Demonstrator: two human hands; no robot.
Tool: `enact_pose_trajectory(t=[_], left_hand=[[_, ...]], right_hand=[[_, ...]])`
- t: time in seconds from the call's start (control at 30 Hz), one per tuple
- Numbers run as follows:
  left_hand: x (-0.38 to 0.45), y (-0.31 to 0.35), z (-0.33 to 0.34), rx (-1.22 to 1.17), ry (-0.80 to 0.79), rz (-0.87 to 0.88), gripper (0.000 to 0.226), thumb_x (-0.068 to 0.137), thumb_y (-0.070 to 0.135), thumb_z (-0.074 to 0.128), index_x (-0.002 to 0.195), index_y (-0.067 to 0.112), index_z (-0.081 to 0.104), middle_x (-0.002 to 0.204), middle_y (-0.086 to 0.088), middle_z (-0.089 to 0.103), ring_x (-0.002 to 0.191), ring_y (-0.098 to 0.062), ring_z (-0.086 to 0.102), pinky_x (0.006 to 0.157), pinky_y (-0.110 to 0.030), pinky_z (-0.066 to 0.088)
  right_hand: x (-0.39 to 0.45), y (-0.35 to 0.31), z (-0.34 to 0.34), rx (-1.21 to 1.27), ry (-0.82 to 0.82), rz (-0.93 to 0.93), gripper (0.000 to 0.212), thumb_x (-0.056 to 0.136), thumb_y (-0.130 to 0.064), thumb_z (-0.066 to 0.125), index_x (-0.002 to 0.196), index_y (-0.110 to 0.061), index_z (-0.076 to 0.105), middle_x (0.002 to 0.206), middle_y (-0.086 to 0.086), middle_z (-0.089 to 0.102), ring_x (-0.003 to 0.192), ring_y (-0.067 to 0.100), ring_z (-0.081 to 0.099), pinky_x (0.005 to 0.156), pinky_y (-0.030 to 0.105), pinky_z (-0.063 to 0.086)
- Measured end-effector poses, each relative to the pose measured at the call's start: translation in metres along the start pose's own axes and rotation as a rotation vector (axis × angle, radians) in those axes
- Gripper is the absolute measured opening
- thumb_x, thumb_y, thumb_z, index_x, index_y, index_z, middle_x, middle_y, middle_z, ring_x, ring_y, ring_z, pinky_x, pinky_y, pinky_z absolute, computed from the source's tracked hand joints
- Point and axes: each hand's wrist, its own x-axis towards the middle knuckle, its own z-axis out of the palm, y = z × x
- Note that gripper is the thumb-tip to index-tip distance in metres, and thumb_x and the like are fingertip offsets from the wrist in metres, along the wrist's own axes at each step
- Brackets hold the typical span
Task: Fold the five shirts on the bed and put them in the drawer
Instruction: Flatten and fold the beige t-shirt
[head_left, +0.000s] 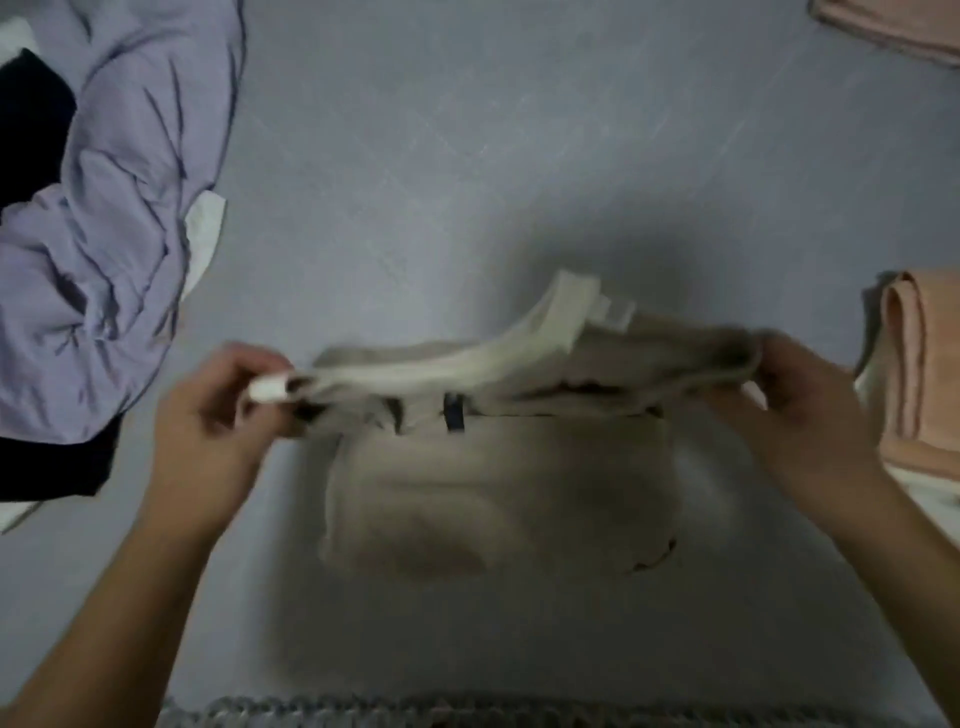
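A single wide-angle camera, worn on the person's head, looked steeply down onto the bed (519, 156), close above both hands. The left hand (218, 410) and right hand (810, 415) filled the lower frame; forearms entered from the bottom corners. The picture was blurred.

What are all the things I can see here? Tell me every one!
beige shirt: one, beige with a cream collar, middle of the bed, top edge lifted by both hands
lilac shirt: one, pale purple, crumpled at the left
dark garment: one, black or navy, under the lilac shirt
pink folded cloth: one, peach pink, right edge
pink cloth: one, peach pink, top right corner
bed sheet: one, grey-blue, under everything
left hand: one, pinching the collar end
right hand: one, holding the shirt's right edge
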Motion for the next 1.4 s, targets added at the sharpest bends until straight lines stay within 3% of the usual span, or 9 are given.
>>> enact_pose_trajectory(t=[0.2, 0.3, 0.43, 0.57, 0.7, 0.83, 0.97, 1.13, 1.4], left_hand=[[-0.109, -0.037, 0.035, 0.767, -0.848, -0.084, 0.025, 0.077, 0.045, 0.066, 0.101, 0.043, 0.063, 0.107, 0.024, 0.055, 0.103, -0.006, 0.053, 0.091, -0.036, 0.038], [-0.101, -0.047, 0.044, 0.511, -0.453, -0.147, 0.023, 0.077, 0.059, 0.060, 0.089, 0.040, 0.062, 0.091, 0.023, 0.060, 0.085, 0.002, 0.058, 0.079, -0.026, 0.047], [-0.057, -0.066, 0.064, 0.238, 0.169, -0.589, 0.070, 0.070, 0.059, 0.078, 0.123, 0.022, 0.052, 0.121, -0.004, 0.057, 0.106, -0.018, 0.059, 0.095, -0.038, 0.051], [-0.069, -0.070, 0.088, -0.007, 0.110, -0.860, 0.079, 0.071, 0.057, 0.080, 0.128, 0.012, 0.049, 0.121, -0.003, 0.061, 0.105, -0.021, 0.061, 0.094, -0.035, 0.049], [-0.096, -0.067, 0.076, -0.143, 0.089, -0.713, 0.042, 0.078, 0.059, 0.072, 0.096, 0.021, 0.070, 0.090, 0.004, 0.076, 0.087, -0.016, 0.072, 0.075, -0.032, 0.056], [-0.111, -0.071, 0.070, 0.251, 0.275, -0.641, 0.014, 0.093, 0.028, 0.063, 0.096, 0.015, 0.065, 0.097, -0.007, 0.068, 0.091, -0.027, 0.065, 0.085, -0.044, 0.052], [-0.110, -0.050, 0.090, 0.492, 0.408, -0.160, 0.032, 0.093, 0.012, 0.054, 0.123, 0.006, 0.058, 0.129, -0.019, 0.055, 0.123, -0.034, 0.049, 0.106, -0.042, 0.036], [-0.091, -0.039, 0.166, 0.733, -0.112, 0.245, 0.051, 0.100, 0.030, 0.039, 0.148, 0.015, 0.042, 0.161, -0.014, 0.027, 0.150, -0.032, 0.020, 0.121, -0.050, 0.015], [-0.089, -0.132, 0.102, 0.942, -0.117, -0.118, 0.069, 0.099, 0.056, 0.021, 0.159, 0.024, 0.013, 0.166, -0.007, 0.008, 0.153, -0.028, 0.005, 0.122, -0.053, 0.007]], right_hand=[[-0.091, 0.077, 0.042, -0.401, -0.556, 0.072, 0.028, 0.075, 0.007, 0.075, 0.101, -0.003, 0.071, 0.109, 0.015, 0.063, 0.103, 0.037, 0.060, 0.086, 0.026, 0.045], [-0.085, 0.092, 0.058, -0.099, -0.244, 0.294, 0.022, 0.077, 0.007, 0.072, 0.092, -0.009, 0.069, 0.090, 0.002, 0.066, 0.091, 0.030, 0.066, 0.073, 0.009, 0.042], [-0.064, 0.086, 0.087, 0.211, -0.008, 0.617, 0.053, 0.082, -0.037, 0.078, 0.122, -0.014, 0.051, 0.115, -0.001, 0.064, 0.098, 0.018, 0.066, 0.085, 0.032, 0.052], [-0.066, 0.077, 0.106, 0.167, 0.050, 0.676, 0.080, 0.080, -0.041, 0.079, 0.140, -0.008, 0.037, 0.128, 0.006, 0.057, 0.114, 0.027, 0.059, 0.102, 0.045, 0.049], [-0.074, 0.077, 0.094, 0.116, 0.065, 0.515, 0.029, 0.088, -0.036, 0.070, 0.111, -0.018, 0.068, 0.100, 0.001, 0.070, 0.098, 0.024, 0.066, 0.090, 0.040, 0.054], [-0.083, 0.084, 0.090, -0.122, 0.135, 0.453, 0.019, 0.090, -0.027, 0.067, 0.100, -0.011, 0.065, 0.093, 0.006, 0.066, 0.096, 0.031, 0.062, 0.079, 0.036, 0.046], [-0.086, 0.055, 0.127, -0.335, 0.294, 0.189, 0.060, 0.091, -0.017, 0.059, 0.145, -0.001, 0.039, 0.149, 0.023, 0.040, 0.139, 0.037, 0.035, 0.115, 0.044, 0.025], [-0.081, 0.037, 0.218, -0.663, 0.015, -0.371, 0.060, 0.100, -0.030, 0.036, 0.151, 0.001, 0.030, 0.158, 0.021, 0.027, 0.148, 0.036, 0.022, 0.118, 0.055, 0.020], [-0.046, 0.144, 0.138, -0.839, 0.066, 0.057, 0.079, 0.096, -0.053, 0.024, 0.156, -0.004, 0.007, 0.164, 0.017, 0.006, 0.151, 0.033, 0.006, 0.120, 0.053, 0.003]])
